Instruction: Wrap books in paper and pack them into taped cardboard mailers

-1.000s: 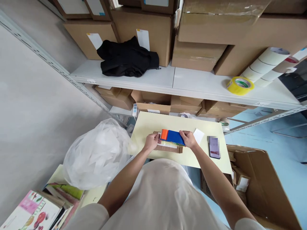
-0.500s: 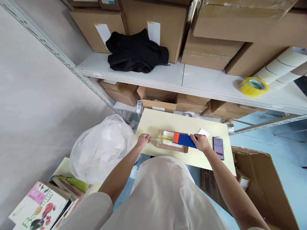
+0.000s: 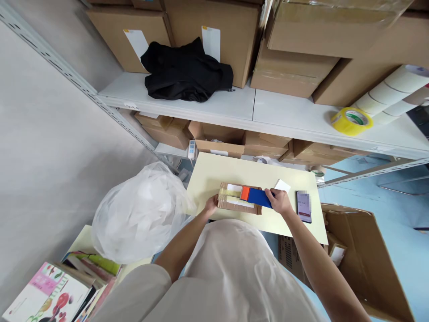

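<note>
A small brown cardboard box with a white label lies on the pale yellow table. Clear tape runs over its top from the left end toward a tape dispenser, blue with an orange front. My right hand is closed round the dispenser's right end and holds it over the box. At the box's left end, my left hand grips the edge with closed fingers; its fingertips are partly hidden there.
Right of the box are white papers and a phone. A white plastic bag bulges at the table's left. Behind stands a shelf with cartons, black cloth and yellow tape. An open carton stands at right.
My left hand has moved right and slightly down, from beside the box with the stretched tape to the box's left end. The dispenser and my right hand have hardly moved.
</note>
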